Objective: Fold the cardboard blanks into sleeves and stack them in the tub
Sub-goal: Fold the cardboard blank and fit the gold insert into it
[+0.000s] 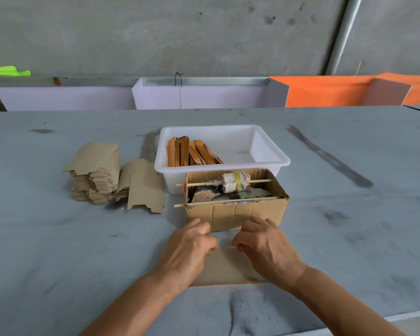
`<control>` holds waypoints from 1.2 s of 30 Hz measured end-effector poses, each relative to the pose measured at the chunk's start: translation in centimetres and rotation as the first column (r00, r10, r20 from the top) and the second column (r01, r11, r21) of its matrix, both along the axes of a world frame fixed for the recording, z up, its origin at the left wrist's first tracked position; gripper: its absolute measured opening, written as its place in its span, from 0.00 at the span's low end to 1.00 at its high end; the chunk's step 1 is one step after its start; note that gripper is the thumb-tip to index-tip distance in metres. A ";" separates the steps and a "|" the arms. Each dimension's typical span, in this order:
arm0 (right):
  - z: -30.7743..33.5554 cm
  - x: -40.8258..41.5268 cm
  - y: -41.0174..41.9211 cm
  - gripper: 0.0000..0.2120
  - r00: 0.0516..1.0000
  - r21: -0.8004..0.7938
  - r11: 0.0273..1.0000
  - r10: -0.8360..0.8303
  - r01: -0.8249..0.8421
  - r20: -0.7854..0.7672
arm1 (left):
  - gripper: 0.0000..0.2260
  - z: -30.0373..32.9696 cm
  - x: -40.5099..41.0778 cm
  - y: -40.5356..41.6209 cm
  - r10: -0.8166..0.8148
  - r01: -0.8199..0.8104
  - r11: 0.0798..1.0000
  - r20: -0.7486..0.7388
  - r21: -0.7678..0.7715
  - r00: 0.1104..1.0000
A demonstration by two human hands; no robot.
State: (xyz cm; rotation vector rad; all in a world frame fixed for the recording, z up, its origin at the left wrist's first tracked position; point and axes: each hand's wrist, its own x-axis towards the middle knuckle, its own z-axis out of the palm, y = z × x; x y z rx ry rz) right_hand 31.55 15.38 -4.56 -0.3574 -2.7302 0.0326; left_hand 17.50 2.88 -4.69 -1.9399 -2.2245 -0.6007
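A flat brown cardboard blank (226, 265) lies on the grey table in front of me, largely covered by both hands. My left hand (190, 248) grips its left part with curled fingers. My right hand (264, 246) grips the right part the same way, thumbs near the far edge. A stack of unfolded blanks (95, 173) sits at the left, with loose blanks (143, 187) leaning beside it. The white tub (272, 156) stands beyond, holding several folded orange-brown sleeves (192, 152) at its left end.
An open cardboard box (235, 212) with two wooden sticks across it, a wrapped roller (234, 183) and rubble inside stands just beyond my hands, against the tub. Lilac and orange panels (204, 95) line the table's far edge. The table's near edge runs at lower right.
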 end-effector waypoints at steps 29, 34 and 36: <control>0.4 1.5 -1.4 0.12 0.994 0.271 0.962 0.007 -0.035 0.105 | 0.09 -0.3 2.5 -2.2 0.101 -0.081 0.994 -0.315 0.077 0.944; -0.5 2.6 -0.2 0.21 0.999 0.193 0.981 0.011 -0.020 0.047 | 0.20 -0.7 1.8 -3.7 0.033 -0.020 0.996 -0.155 0.084 0.987; -0.9 3.0 -0.1 0.21 1.000 0.149 0.989 0.009 -0.014 0.029 | 0.20 -0.7 1.5 -4.1 -0.011 0.017 0.998 -0.079 0.066 0.997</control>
